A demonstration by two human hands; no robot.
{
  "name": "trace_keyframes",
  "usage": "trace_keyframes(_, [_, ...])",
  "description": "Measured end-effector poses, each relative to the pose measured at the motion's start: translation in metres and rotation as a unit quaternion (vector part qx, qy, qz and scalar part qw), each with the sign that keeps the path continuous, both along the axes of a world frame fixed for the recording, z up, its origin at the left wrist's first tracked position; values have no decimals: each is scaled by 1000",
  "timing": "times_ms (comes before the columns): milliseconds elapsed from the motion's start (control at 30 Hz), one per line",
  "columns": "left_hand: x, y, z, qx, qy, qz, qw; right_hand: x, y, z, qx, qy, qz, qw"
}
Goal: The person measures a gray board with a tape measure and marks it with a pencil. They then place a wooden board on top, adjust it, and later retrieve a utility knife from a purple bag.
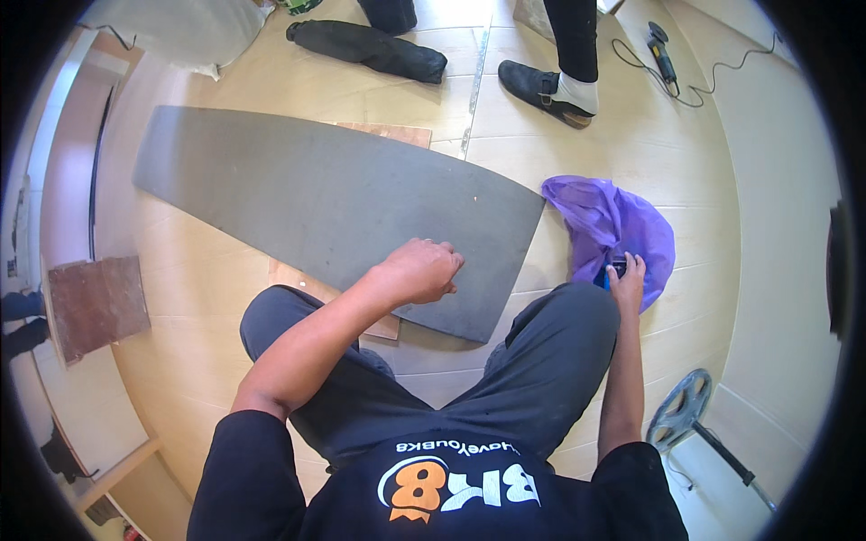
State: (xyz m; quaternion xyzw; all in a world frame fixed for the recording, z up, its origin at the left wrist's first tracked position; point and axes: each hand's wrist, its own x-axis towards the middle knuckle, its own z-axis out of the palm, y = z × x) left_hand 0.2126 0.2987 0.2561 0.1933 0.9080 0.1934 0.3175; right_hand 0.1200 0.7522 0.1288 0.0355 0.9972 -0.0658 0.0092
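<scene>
A long grey board (307,189), tapering to the left, lies across the floor in front of my knees. Over its right part, my left hand (422,270) is closed in a loose fist; whatever its fingers hold, if anything, is hidden. Beside my right knee, my right hand (629,278) grips a small object, dark on top with some blue below, mostly covered by my fingers and knee. A crumpled purple plastic bag (622,216) surrounds that hand, just off the board's right end.
Reddish-brown wood pieces (397,134) show from under the board. Across from me are a dark rolled bundle (370,50) and a person's foot in a dark clog (532,88). An angle grinder (663,61) with its cord lies far right. A grey wheel-shaped thing (681,410) stands near right.
</scene>
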Motion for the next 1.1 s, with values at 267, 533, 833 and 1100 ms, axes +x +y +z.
trace_keyframes(267, [24, -17, 28, 24, -17, 14, 999, -22, -90, 148, -388, -81, 90, 914])
trace_keyframes(533, [117, -22, -13, 123, -101, 313, 936, 42, -156, 258, -182, -328, 292, 880])
trace_keyframes(833, [277, 31, 202, 177, -202, 186, 945, 205, 3, 352, -36, -465, 98, 879])
trace_keyframes(1100, [343, -7, 377, 322, -167, 700, 615, 224, 80, 442, -13, -628, 108, 770])
